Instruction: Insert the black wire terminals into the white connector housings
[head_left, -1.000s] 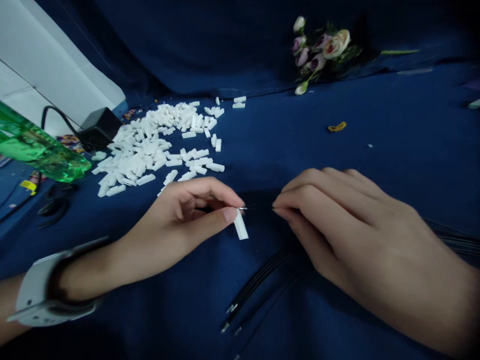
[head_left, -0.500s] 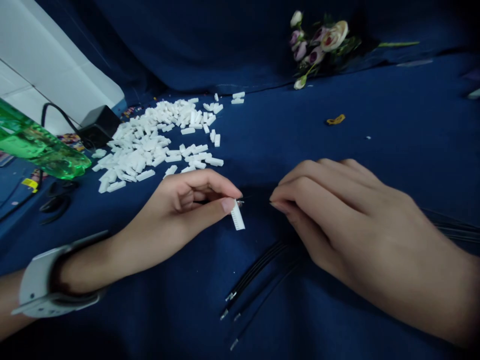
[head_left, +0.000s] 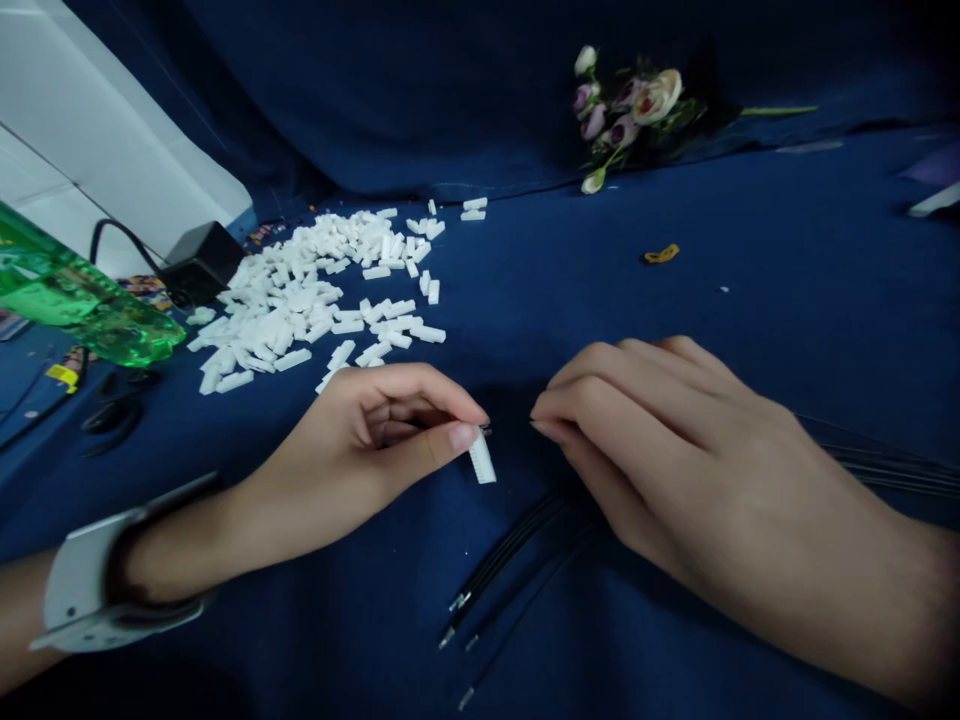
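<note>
My left hand [head_left: 375, 440] pinches a small white plastic connector [head_left: 481, 460] between thumb and forefinger, just above the blue cloth. My right hand [head_left: 675, 450] sits close beside it on the right, fingertips closed on a thin black wire whose metal tip points at the connector. More black wires [head_left: 502, 570] with metal ends lie on the cloth below both hands. A grey wristband [head_left: 75, 580] is on my left wrist.
A heap of white connectors [head_left: 300, 290] lies at the back left. A green plastic bottle [head_left: 82, 310] and a black adapter [head_left: 202, 260] sit at the far left. Artificial flowers [head_left: 637, 110] lie at the back, and a small yellow scrap [head_left: 660, 254] lies on the cloth.
My right hand has crept slightly left, bringing the wire tip closer to the connector. The left hand holds almost still; the view shifted a little.
</note>
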